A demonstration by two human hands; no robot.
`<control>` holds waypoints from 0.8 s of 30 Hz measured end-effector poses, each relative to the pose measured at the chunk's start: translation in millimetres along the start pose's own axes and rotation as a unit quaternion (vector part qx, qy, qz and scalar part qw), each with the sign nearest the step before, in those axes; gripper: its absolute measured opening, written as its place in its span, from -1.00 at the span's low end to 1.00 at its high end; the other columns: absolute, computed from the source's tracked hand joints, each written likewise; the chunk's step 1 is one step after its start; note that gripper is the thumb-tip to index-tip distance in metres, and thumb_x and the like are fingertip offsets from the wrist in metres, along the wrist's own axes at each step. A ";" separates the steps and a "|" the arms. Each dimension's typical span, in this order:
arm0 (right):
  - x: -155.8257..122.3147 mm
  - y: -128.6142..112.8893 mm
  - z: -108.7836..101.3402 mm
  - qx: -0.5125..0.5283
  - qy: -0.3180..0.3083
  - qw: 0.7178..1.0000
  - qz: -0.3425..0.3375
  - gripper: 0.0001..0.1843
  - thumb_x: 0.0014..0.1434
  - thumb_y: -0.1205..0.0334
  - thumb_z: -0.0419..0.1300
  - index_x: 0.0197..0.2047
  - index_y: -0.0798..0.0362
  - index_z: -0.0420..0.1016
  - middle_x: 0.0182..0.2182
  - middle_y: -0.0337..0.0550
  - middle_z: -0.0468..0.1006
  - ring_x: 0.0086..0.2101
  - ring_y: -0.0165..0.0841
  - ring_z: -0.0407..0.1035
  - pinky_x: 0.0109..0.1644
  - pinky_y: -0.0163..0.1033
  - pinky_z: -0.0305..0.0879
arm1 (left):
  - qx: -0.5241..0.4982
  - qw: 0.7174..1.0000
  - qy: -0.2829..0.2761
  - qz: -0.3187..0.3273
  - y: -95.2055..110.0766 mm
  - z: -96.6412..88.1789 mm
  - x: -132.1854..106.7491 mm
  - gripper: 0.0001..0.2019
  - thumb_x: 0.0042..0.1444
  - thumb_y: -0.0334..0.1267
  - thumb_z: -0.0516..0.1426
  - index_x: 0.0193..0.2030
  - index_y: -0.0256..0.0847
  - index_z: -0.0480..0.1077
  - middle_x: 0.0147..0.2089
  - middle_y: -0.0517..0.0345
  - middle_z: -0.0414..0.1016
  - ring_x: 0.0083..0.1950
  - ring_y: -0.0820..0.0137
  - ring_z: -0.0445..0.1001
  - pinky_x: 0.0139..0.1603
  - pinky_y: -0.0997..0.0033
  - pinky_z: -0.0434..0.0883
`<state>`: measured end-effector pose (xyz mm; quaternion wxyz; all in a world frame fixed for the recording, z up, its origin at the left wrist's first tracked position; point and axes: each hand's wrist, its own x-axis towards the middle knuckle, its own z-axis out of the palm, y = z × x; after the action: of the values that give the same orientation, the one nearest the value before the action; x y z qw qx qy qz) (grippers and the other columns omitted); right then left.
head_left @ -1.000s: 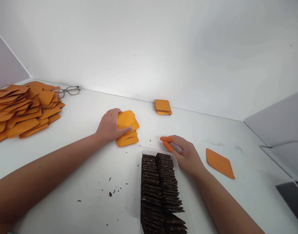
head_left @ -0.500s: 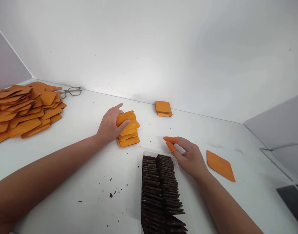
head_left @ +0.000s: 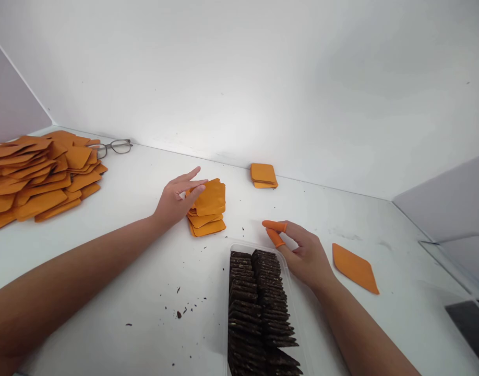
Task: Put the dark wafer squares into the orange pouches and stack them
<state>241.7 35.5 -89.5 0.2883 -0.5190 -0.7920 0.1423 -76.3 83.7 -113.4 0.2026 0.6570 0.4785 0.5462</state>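
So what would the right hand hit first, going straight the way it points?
Probably the stack of flat orange packets by the left hand, perhaps brushing a dark crumb first; depth is unclear.

No readable text, labels, numbers or signs.

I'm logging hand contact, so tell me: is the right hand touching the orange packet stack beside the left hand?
Apart. The head view shows white tabletop between the right hand's fingertips and the orange packet stack.
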 end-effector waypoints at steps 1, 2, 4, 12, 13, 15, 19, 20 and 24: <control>0.0 -2.3 -0.7 0.002 0.007 1.000 -0.002 -0.61 0.41 -0.07 0.11 0.05 0.01 0.57 -0.10 -0.06 0.57 -0.15 -0.31 0.48 -0.36 -0.31 0.45 | -0.003 1.000 0.000 0.004 0.7 -0.1 0.0 -0.71 0.31 -0.01 0.17 0.02 -0.04 0.61 0.35 0.07 0.44 0.35 0.17 0.45 0.38 -0.05 0.43; 0.1 -4.4 -1.4 0.004 0.016 1.000 -0.003 -0.63 0.40 -0.04 0.10 0.06 -0.03 0.57 -0.06 -0.05 0.56 -0.15 -0.31 0.48 -0.45 -0.35 0.39 | -0.005 1.000 0.001 0.010 1.5 -0.3 0.0 -0.72 0.32 -0.02 0.17 0.02 -0.03 0.61 0.35 0.07 0.44 0.34 0.18 0.46 0.37 -0.05 0.44; 0.5 -7.3 -2.7 0.003 0.040 0.999 -0.003 -0.66 0.39 0.00 0.10 0.08 -0.08 0.58 -0.01 -0.04 0.53 -0.18 -0.31 0.47 -0.59 -0.39 0.27 | -0.005 1.000 0.009 0.027 2.9 -0.4 -0.5 -0.74 0.32 -0.03 0.17 0.03 0.00 0.61 0.37 0.09 0.42 0.33 0.18 0.47 0.36 -0.08 0.45; 2.4 -6.3 -7.9 0.003 0.147 0.989 -0.024 -0.72 0.38 0.07 0.16 0.09 -0.10 0.55 -0.04 -0.04 0.52 -0.23 -0.32 0.45 -0.55 -0.36 0.29 | -0.014 0.984 0.073 0.164 12.2 -0.1 -4.6 -0.85 0.32 -0.18 0.19 -0.13 -0.06 0.62 -0.13 0.08 0.56 -0.13 0.39 0.54 -0.15 0.30 0.54; 1.6 -8.2 -8.9 0.005 0.154 0.987 -0.036 -0.69 0.38 0.07 0.16 0.14 -0.11 0.51 -0.02 -0.05 0.51 -0.19 -0.31 0.46 -0.42 -0.30 0.40 | -0.019 0.980 0.061 0.188 18.6 -0.1 -5.2 -0.86 0.32 -0.20 0.20 -0.13 -0.05 0.62 -0.23 0.14 0.54 -0.22 0.45 0.52 -0.24 0.38 0.51; -1.5 -16.6 -10.8 0.010 0.147 0.987 -0.070 -0.52 0.36 -0.02 0.20 0.30 -0.16 0.38 0.12 -0.03 0.45 0.01 -0.21 0.43 -0.05 -0.10 0.52 | -0.023 0.970 0.015 0.243 37.5 -0.1 -7.0 -0.90 0.30 -0.22 0.23 -0.13 0.00 0.61 -0.36 0.25 0.47 -0.35 0.52 0.44 -0.33 0.47 0.44; -12.8 -50.7 -12.0 0.017 0.074 0.985 -0.154 -0.23 0.25 -0.24 0.27 0.43 -0.24 0.20 0.42 -0.09 0.14 0.31 -0.09 0.18 0.34 0.09 0.30 | 0.032 0.932 -0.057 0.357 84.4 2.5 -16.6 -0.89 0.24 -0.27 0.29 -0.10 -0.07 0.59 -0.36 0.26 0.47 -0.33 0.50 0.36 -0.24 0.39 0.38; -15.9 -60.1 -11.3 0.022 0.054 0.982 -0.181 -0.36 0.31 -0.09 0.27 0.38 -0.22 0.27 0.41 -0.09 0.16 0.31 -0.12 0.18 0.33 0.05 0.31 | 0.029 0.931 -0.065 0.358 93.0 4.3 -20.7 -0.87 0.26 -0.28 0.27 -0.06 -0.11 0.56 -0.33 0.24 0.48 -0.32 0.50 0.35 -0.23 0.39 0.38; -25.5 -82.7 -4.0 0.087 0.069 0.977 -0.184 -0.74 0.35 0.31 0.18 0.04 -0.17 0.51 0.15 -0.16 0.46 0.09 -0.29 0.38 0.14 -0.11 0.46 | -0.008 0.952 -0.089 0.293 102.0 13.2 -39.6 -0.75 0.41 -0.27 0.07 0.16 -0.15 0.42 -0.14 0.10 0.48 -0.17 0.44 0.42 -0.13 0.37 0.44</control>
<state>190.4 -22.7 -50.8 0.4077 -0.3460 -0.8366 0.1187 -20.6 6.5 -57.9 0.0807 0.8126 0.2406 0.5246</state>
